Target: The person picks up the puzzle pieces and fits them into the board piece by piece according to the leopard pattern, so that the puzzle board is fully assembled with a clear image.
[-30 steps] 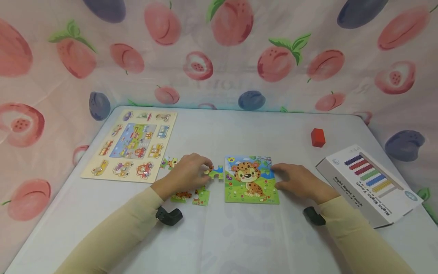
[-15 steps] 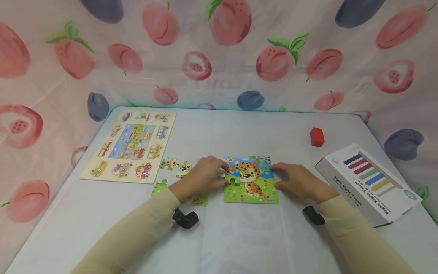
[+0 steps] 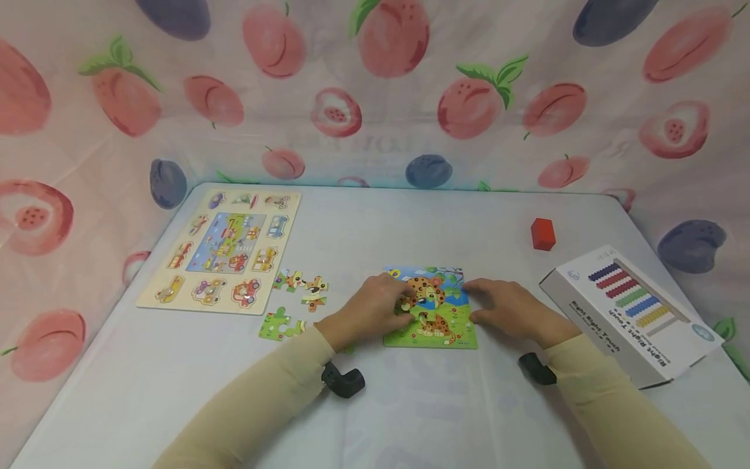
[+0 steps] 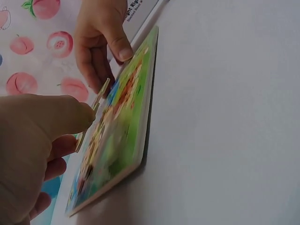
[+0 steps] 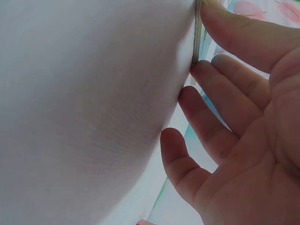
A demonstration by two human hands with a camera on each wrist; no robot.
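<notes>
Fingers [image 5: 206,124] busy over white table [image 3: 445,417], bulky white box [image 3: 633,319] at right. Vehicle puzzle board [image 3: 189,283] lies at left. Leopard board [image 3: 463,335] rests flat at center, right hand [image 3: 518,309] touching its right edge, fingers relaxed. Red block [image 3: 543,234] sits beyond box. Loose pieces [image 3: 316,286] lie left of leopard board; left hand [image 3: 375,309] pinches one puzzle piece [image 4: 103,89] just above board.

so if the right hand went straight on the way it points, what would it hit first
Most likely the leopard puzzle board: the right hand points at its right edge and seems to touch it, though contact is hard to judge.
</notes>
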